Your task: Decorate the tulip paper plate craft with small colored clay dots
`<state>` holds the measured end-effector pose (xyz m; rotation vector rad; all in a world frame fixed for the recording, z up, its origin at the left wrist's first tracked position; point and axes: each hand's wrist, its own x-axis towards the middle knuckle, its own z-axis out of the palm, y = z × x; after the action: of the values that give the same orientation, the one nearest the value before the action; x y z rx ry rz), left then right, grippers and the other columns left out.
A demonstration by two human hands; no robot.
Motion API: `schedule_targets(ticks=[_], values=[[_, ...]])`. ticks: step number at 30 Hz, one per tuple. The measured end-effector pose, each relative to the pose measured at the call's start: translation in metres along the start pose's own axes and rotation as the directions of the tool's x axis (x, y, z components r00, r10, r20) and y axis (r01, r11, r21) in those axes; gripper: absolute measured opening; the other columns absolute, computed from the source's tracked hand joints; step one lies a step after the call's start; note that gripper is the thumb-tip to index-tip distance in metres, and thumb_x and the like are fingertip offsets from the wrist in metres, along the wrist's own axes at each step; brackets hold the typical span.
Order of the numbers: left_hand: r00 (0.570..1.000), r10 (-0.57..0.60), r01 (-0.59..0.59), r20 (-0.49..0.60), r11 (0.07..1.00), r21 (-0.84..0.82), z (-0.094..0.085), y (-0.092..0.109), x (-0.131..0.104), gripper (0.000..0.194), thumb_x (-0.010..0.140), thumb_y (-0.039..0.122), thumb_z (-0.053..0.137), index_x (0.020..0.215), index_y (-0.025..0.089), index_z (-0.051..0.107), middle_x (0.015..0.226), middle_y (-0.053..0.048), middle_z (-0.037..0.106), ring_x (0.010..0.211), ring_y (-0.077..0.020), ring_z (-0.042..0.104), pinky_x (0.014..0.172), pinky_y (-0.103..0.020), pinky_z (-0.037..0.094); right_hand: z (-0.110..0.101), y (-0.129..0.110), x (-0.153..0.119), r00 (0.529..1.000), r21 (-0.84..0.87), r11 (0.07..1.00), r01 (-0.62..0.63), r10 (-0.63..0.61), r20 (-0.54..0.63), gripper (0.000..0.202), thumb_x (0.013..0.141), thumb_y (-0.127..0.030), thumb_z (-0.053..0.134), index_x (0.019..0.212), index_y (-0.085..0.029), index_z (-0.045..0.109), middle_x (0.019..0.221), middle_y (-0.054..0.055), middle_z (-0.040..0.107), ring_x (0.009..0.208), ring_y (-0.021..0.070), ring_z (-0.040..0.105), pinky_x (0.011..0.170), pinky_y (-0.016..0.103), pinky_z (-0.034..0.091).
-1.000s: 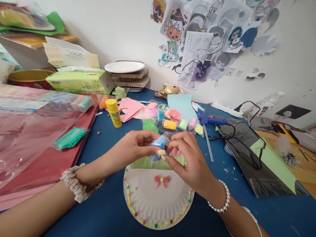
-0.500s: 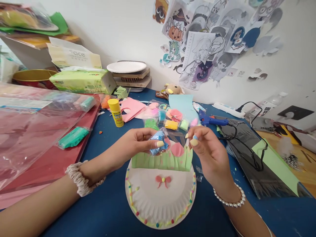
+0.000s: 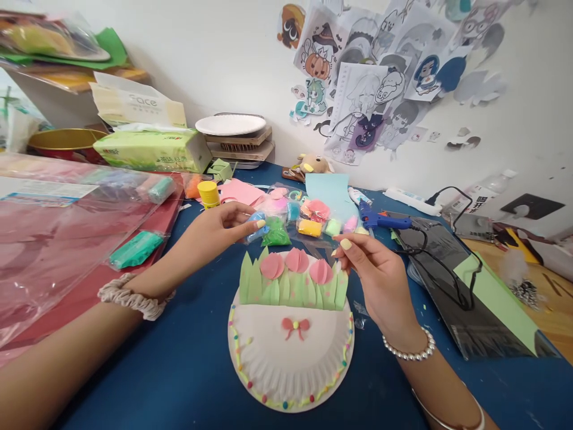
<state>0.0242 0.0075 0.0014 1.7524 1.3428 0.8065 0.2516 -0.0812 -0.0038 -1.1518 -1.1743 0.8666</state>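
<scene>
My left hand (image 3: pixel 237 224) is closed on a small clear bag of blue modelling clay (image 3: pixel 256 228), beside a bag of green clay (image 3: pixel 276 233). My right hand (image 3: pixel 369 263) has thumb and fingertips pinched together above the right end of the paper grass; whatever is between them is too small or hidden to make out. Below both hands lies a paper plate (image 3: pixel 290 358) edged with coloured dots on a yellow-green wavy line. It carries a red bow (image 3: pixel 295 326), green paper grass (image 3: pixel 268 292) and three pink paper tulips (image 3: pixel 297 261).
Behind the plate are more clay packets, among them a yellow one (image 3: pixel 310 227). A glue stick (image 3: pixel 208 194) stands left of them, a blue glue gun (image 3: pixel 385 221) lies right. Teal clay (image 3: pixel 136 249) rests on a red sheet; a tissue pack (image 3: pixel 154 149) sits behind.
My left hand has moved left and away from me with the bag of blue clay, uncovering the tulips. The blue bit at my right fingertips no longer shows; that hand has shifted slightly.
</scene>
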Motion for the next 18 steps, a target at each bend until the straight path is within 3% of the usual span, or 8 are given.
schedule_targets(ticks=[8,15,18], values=[[1.0,-0.005,0.008,-0.011,0.969,0.246,-0.009,0.003,0.001,0.041,0.068,0.054,0.054,0.091,0.02,0.058,0.083,-0.005,0.066,0.081,-0.0245,0.062,0.071,-0.032,0.046,-0.001,-0.001,-0.003,0.999,0.0,0.999,-0.036,0.036,0.014,0.023,0.073,-0.037,0.064,0.063,-0.018,0.056,0.05,-0.004,0.054,0.04,0.0054,0.043,0.035,0.017,0.034],[0.998,0.061,-0.046,-0.008,0.825,0.564,-0.011,0.001,-0.002,0.039,0.076,0.047,0.043,0.098,0.019,0.06,0.095,-0.009,0.068,0.085,-0.0287,0.061,0.071,-0.034,0.044,0.001,0.0,-0.002,0.998,-0.126,0.99,0.057,-0.054,0.028,0.009,0.074,-0.029,0.063,0.079,-0.022,0.067,0.069,0.0,0.064,0.056,0.0103,0.057,0.053,0.024,0.051],[0.997,0.073,-0.071,0.024,0.768,0.637,-0.009,-0.002,-0.001,0.04,0.079,0.045,0.039,0.101,0.017,0.059,0.098,-0.011,0.067,0.087,-0.0297,0.061,0.071,-0.034,0.043,0.001,-0.001,-0.003,0.998,-0.149,0.987,0.064,-0.06,0.032,0.009,0.072,-0.028,0.066,0.08,-0.023,0.066,0.073,0.0,0.064,0.058,0.0104,0.058,0.052,0.023,0.052]])
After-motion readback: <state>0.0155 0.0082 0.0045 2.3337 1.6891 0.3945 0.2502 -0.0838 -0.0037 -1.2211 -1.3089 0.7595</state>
